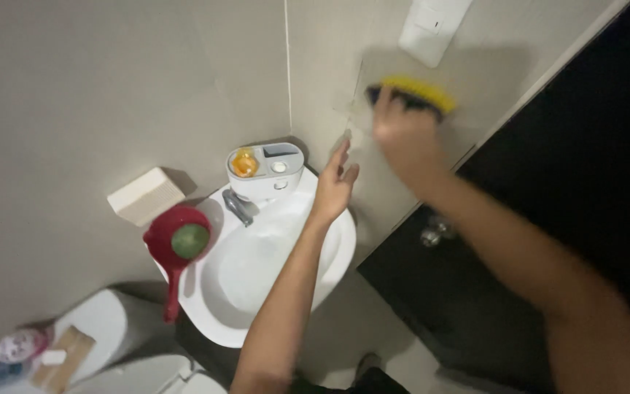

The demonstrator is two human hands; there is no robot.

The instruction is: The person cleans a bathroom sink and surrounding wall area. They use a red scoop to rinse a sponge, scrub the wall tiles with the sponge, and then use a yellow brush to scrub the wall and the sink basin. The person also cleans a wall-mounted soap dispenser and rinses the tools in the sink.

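1. Above the white sink (329, 273), a yellow-backed scrub brush (411, 95) with dark bristles is pressed against the smooth beige wall tile (111, 87); it is clenched in the right hand (402, 138), which is blurred.
2. Over the sink's far rim, the left hand (335, 186) is held open with fingers spread, grasping nothing; its fingertips lie near the wall corner.
3. One sink is seen, a glossy rounded basin, with one metal tap (236, 206) at its back edge.
4. Behind the tap, one white plastic holder (265, 169) is set on the rim, with an orange piece in its round compartment.
5. Left of the sink, one red plastic dipper (176, 252) with a long handle is seen, a green round thing lying in its bowl.
6. Further left, one pale rectangular box (145, 195) is fixed to the wall.
7. Below and left of the sink, one white toilet tank (103, 325) is seen, bearing small items too blurred to tell.
8. Right of the sink, one dark door (585, 182) with a round metal knob (432, 235) is seen.
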